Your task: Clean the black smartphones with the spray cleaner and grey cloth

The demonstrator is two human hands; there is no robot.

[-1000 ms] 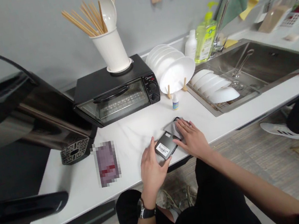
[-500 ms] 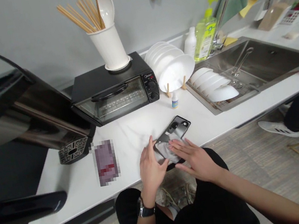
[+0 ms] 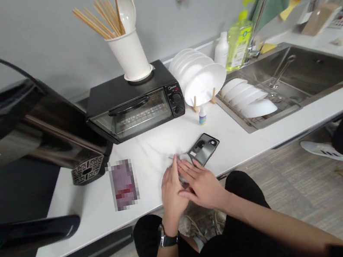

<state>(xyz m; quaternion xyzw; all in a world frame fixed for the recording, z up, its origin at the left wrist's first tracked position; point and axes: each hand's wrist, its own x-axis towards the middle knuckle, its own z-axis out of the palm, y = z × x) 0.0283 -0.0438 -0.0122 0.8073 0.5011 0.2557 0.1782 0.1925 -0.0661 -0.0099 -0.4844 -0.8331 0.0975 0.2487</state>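
A dark grey phone (image 3: 207, 151) lies back up at the counter's front edge, its camera lenses toward the far right end. My left hand (image 3: 172, 192) is at its near left end, index finger pointing up, apparently holding the phone by its edges; the grip is partly covered by my right hand. My right hand (image 3: 203, 187) presses a thin grey-white cloth (image 3: 183, 156) on the phone's left part, fingers together and laid flat over it. Its thumb reaches across to my left hand. The phone's lower end is hidden under both hands.
A small bottle (image 3: 202, 115) stands behind the phone, before the plate rack (image 3: 205, 83). At the back is a toaster oven (image 3: 142, 109) with a chopstick holder (image 3: 129, 56) on top. A blurred-out packet (image 3: 124, 184) lies left, and a sink (image 3: 306, 70) is on the right.
My right hand has slid left along the phone with the cloth, toward my left hand. More of the phone's camera end is uncovered now.
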